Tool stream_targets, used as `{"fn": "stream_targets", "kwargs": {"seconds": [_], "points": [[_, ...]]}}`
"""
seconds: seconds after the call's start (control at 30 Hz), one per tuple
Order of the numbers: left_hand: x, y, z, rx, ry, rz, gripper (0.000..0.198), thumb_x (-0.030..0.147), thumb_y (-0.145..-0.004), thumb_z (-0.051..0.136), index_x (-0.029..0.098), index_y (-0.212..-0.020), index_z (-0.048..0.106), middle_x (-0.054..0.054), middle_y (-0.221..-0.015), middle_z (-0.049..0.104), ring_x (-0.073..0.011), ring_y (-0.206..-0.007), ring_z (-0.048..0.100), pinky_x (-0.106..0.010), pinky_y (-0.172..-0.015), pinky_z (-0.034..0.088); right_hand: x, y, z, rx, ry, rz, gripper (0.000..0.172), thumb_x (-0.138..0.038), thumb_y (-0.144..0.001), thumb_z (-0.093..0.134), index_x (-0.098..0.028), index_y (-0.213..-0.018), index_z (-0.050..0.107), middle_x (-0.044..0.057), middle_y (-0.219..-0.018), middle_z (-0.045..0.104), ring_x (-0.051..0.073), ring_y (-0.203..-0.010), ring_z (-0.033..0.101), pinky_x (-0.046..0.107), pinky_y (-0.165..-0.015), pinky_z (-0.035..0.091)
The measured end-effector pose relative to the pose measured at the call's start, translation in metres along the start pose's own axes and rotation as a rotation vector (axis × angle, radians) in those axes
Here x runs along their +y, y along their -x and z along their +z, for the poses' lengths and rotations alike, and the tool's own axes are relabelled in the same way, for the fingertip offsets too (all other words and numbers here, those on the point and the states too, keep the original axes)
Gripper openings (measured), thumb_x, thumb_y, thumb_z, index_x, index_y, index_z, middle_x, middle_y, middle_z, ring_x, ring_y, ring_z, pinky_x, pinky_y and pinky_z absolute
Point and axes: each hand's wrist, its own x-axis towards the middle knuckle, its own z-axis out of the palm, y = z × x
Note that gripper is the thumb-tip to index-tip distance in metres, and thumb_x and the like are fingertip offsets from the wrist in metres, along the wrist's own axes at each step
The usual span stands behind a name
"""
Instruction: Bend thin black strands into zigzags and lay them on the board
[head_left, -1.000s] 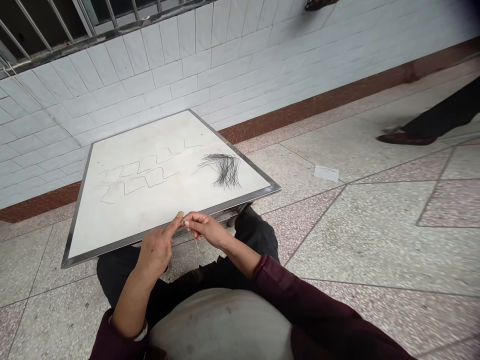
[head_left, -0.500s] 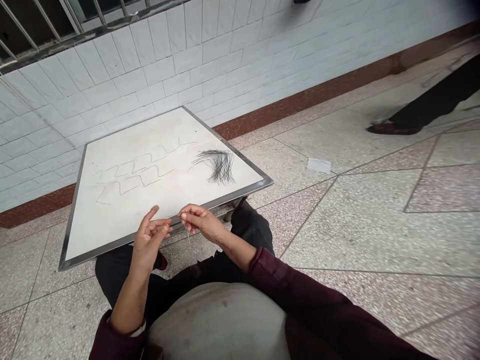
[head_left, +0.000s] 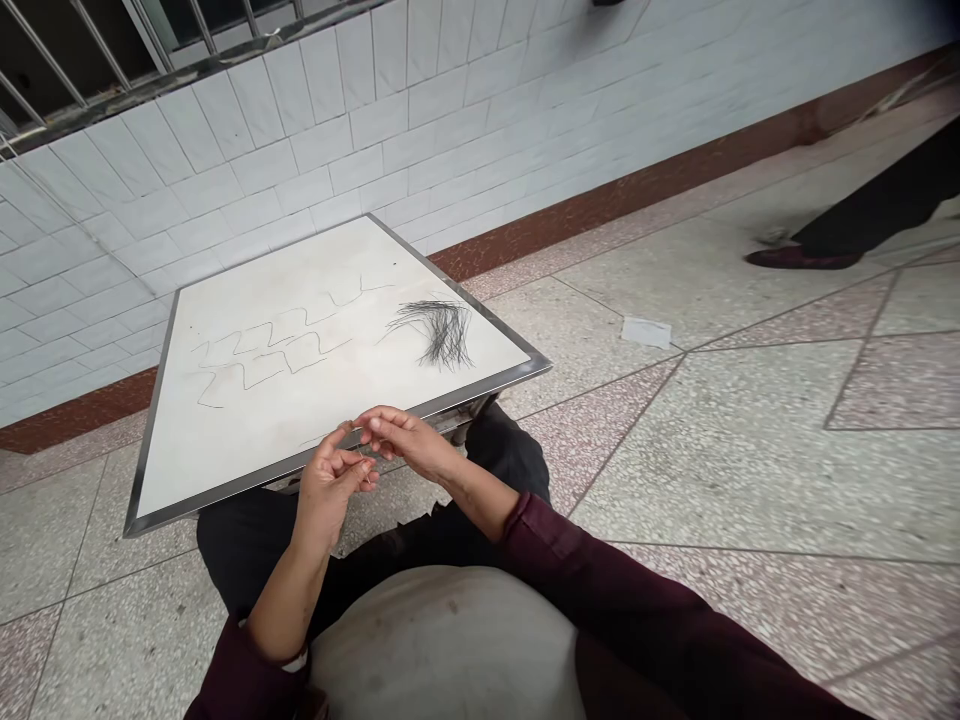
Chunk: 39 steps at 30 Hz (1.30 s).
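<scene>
My right hand [head_left: 409, 440] pinches a thin wire-like strand [head_left: 359, 453] between thumb and fingertips, over the near edge of the white tabletop [head_left: 292, 410]. Close against it, my left hand [head_left: 326, 495] has thumb and fingers closed on the strand's lower part. Fingers hide much of the strand. On the table's right side lies a loose pile of straight dark strands [head_left: 448, 335]. Several strands bent into zigzags [head_left: 289, 355] are laid out in rows to the left.
The table has a grey metal rim [head_left: 225, 492] and stands by a white tiled wall [head_left: 315, 150]. My knees [head_left: 506, 455] are under its near side. Another person's leg and shoe [head_left: 806, 257] are at the right, with a white paper piece [head_left: 646, 332] on the floor.
My left hand has moved right and its spread fingers have closed onto the strand beside my right hand. My right hand has barely moved. The table items lie as before.
</scene>
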Motion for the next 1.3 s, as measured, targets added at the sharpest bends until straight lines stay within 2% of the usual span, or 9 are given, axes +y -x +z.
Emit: {"fn": "stream_targets", "kwargs": {"seconds": [0.13,0.27,0.37,0.57,0.7,0.93,1.13,1.2,1.3], "points": [[0.002,-0.002,-0.01,0.093,-0.015,0.043,0.07,0.038,-0.072,0.077,0.018,-0.133,0.05,-0.002,-0.082,0.069,-0.0161,-0.073,0.068,-0.027,-0.065,0.055,-0.007,0.004,-0.013,-0.038,0.062,0.043,0.047,-0.059,-0.088,0.052,-0.017,-0.101,0.068,0.006,-0.086,0.064,0.011,-0.07,0.056,0.019,-0.055,0.043],[0.002,-0.005,-0.017,0.128,-0.013,0.07,0.069,0.04,-0.073,0.076,0.02,-0.134,0.05,-0.003,-0.086,0.068,-0.016,-0.076,0.068,-0.027,-0.066,0.056,-0.008,0.008,-0.017,-0.125,0.29,0.001,0.039,-0.051,-0.083,0.064,-0.019,-0.105,0.068,0.004,-0.087,0.066,0.013,-0.076,0.059,0.022,-0.062,0.047],[0.0,-0.007,-0.019,0.127,-0.012,0.089,0.069,0.04,-0.074,0.074,0.02,-0.135,0.048,-0.004,-0.088,0.068,-0.0165,-0.078,0.068,-0.028,-0.067,0.057,-0.004,0.008,-0.013,-0.163,0.455,-0.093,0.033,-0.043,-0.076,0.073,-0.019,-0.099,0.07,0.003,-0.085,0.068,0.015,-0.077,0.061,0.026,-0.066,0.048],[-0.005,-0.009,-0.02,0.135,-0.013,0.124,0.064,0.038,-0.077,0.071,0.021,-0.135,0.048,-0.005,-0.092,0.068,-0.0176,-0.084,0.067,-0.03,-0.069,0.058,-0.007,0.01,0.003,-0.157,0.917,-0.385,0.016,-0.032,-0.087,0.063,-0.022,-0.095,0.072,0.005,-0.082,0.068,0.019,-0.078,0.06,0.03,-0.07,0.046],[-0.007,-0.009,-0.02,0.14,0.025,0.135,0.062,0.037,-0.079,0.07,0.02,-0.134,0.048,-0.005,-0.093,0.069,-0.0185,-0.088,0.066,-0.03,-0.071,0.057,-0.013,0.014,0.014,-0.071,1.15,-0.449,0.015,-0.032,-0.086,0.065,-0.022,-0.097,0.068,0.007,-0.084,0.069,0.022,-0.082,0.06,0.032,-0.072,0.044],[-0.013,-0.011,-0.017,0.163,0.16,0.091,0.067,0.035,-0.075,0.074,0.018,-0.134,0.047,-0.005,-0.089,0.069,-0.0193,-0.088,0.066,-0.031,-0.072,0.055,-0.01,0.015,0.023,-0.002,1.239,-0.293,0.026,-0.025,-0.081,0.072,-0.022,-0.103,0.059,0.003,-0.081,0.068,0.018,-0.072,0.063,0.025,-0.06,0.04],[-0.021,-0.016,-0.019,0.182,0.195,0.072,0.067,0.033,-0.073,0.076,0.021,-0.134,0.049,-0.006,-0.093,0.068,-0.0178,-0.084,0.065,-0.029,-0.071,0.055,0.002,0.011,0.022,-0.037,1.047,-0.217,0.027,-0.013,-0.079,0.068,-0.022,-0.103,0.058,-0.001,-0.078,0.064,0.013,-0.066,0.061,0.024,-0.06,0.045],[-0.022,-0.017,-0.02,0.18,0.212,0.094,0.066,0.032,-0.074,0.076,0.022,-0.134,0.049,-0.005,-0.094,0.067,-0.0178,-0.085,0.064,-0.031,-0.071,0.055,0.007,0.01,0.02,0.024,1.0,-0.275,0.029,-0.014,-0.078,0.069,-0.023,-0.103,0.058,0.001,-0.084,0.064,0.016,-0.073,0.061,0.028,-0.067,0.048],[-0.023,-0.018,-0.021,0.213,0.255,0.118,0.063,0.032,-0.074,0.075,0.023,-0.132,0.05,-0.005,-0.096,0.066,-0.0168,-0.084,0.064,-0.032,-0.073,0.055,0.012,0.006,0.017,0.241,0.834,-0.362,0.044,-0.02,-0.071,0.076,-0.022,-0.11,0.056,0.007,-0.103,0.06,0.02,-0.087,0.059,0.036,-0.076,0.051]]}}
